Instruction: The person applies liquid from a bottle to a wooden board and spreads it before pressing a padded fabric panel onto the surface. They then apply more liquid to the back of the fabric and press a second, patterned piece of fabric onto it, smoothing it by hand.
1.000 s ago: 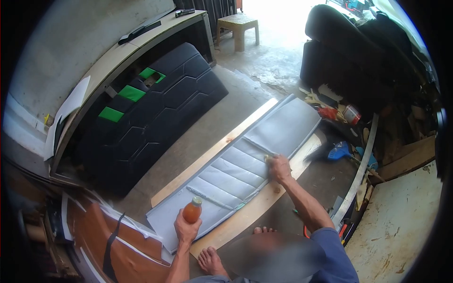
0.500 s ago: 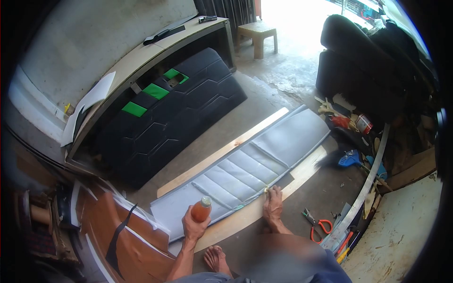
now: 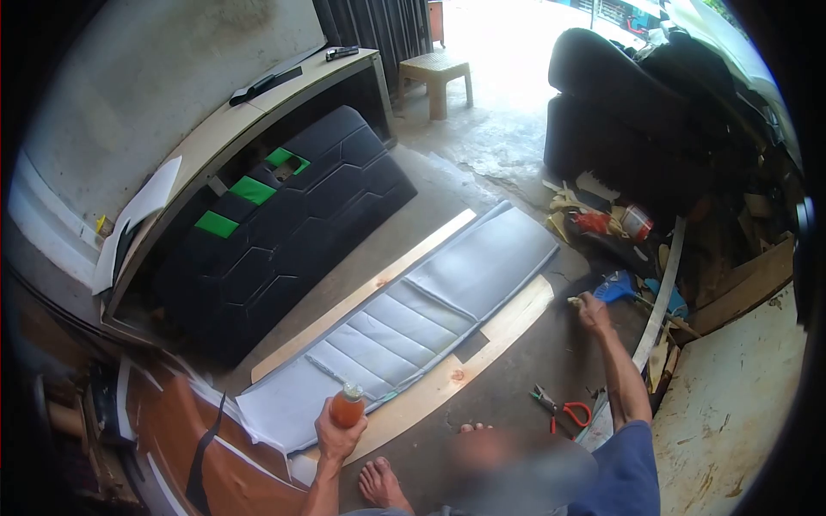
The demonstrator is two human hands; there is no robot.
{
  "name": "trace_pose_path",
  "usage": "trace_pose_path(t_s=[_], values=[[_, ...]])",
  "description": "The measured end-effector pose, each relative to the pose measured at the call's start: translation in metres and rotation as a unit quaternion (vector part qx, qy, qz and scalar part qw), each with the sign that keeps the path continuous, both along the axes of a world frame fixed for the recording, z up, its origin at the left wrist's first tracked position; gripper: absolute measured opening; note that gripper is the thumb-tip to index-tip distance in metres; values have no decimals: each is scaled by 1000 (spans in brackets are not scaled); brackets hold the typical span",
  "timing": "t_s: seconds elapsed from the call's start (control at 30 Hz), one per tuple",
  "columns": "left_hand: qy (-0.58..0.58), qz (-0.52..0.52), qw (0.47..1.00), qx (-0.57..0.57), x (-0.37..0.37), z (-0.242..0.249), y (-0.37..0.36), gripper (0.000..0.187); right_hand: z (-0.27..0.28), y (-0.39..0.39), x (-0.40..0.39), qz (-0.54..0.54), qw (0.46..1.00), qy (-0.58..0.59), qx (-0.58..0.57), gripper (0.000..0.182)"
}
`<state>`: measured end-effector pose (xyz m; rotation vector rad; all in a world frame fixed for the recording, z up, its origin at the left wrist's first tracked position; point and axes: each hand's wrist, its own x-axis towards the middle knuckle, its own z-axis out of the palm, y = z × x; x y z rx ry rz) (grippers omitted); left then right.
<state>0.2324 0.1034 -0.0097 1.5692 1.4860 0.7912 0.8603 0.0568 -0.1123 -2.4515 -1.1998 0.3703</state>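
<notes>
Bare foot (image 3: 383, 483) on floor, nearest; left hand (image 3: 337, 435) just ahead, wrapped round lower half of orange bottle (image 3: 348, 407), held upright above near end of grey quilted seat cover (image 3: 404, 322); bottle looks light, rigid, smooth, maybe slippery; best gripped at body, as now; no label readable; cover soft, floppy, lying on long wooden board (image 3: 447, 378); red-handled pliers (image 3: 564, 408) on floor to right; right hand (image 3: 590, 310) farther out, fingers pinching small pale scrap beside blue brush (image 3: 615, 286); black hexagon-stitched cushion (image 3: 284, 232) beyond.
</notes>
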Motion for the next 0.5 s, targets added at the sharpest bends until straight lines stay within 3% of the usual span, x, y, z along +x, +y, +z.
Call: trace_pose_path(t_s=[0.03, 0.1, 0.13, 0.17, 0.23, 0.27, 0.33, 0.4, 0.43, 0.5], values=[[18, -6, 1000, 4, 5, 12, -1, 42, 15, -1, 27, 29, 999, 21, -11, 21], [29, -9, 999, -18, 6, 17, -4, 43, 17, 15, 77, 21, 994, -76, -74, 25], [37, -19, 999, -36, 8, 19, -2, 43, 9, 28, 95, 1, 992, -116, 41, 26], [42, -23, 999, -22, 11, 22, -1, 42, 45, 46, 79, -60, 990, -84, 96, 27], [58, -18, 998, -21, 16, 24, 0, 43, 65, 77, 57, -76, 988, -4, 135, 30], [68, -27, 997, -20, 18, 27, 1, 43, 44, 92, 53, -31, 991, 40, 124, 32], [87, -23, 996, -12, 27, 35, 4, 44, 71, 108, -31, 10, 984, 92, 152, 29], [145, -18, 989, 18, 30, 30, 4, 45, 70, 107, -119, 83, 948, 159, 263, 23], [148, -12, 988, 40, 33, 27, 4, 46, 81, 98, -169, 105, 917, 259, 287, 22], [178, -20, 982, 54, 33, 26, 3, 46, 105, 77, -254, 208, 885, 309, 281, 21]])
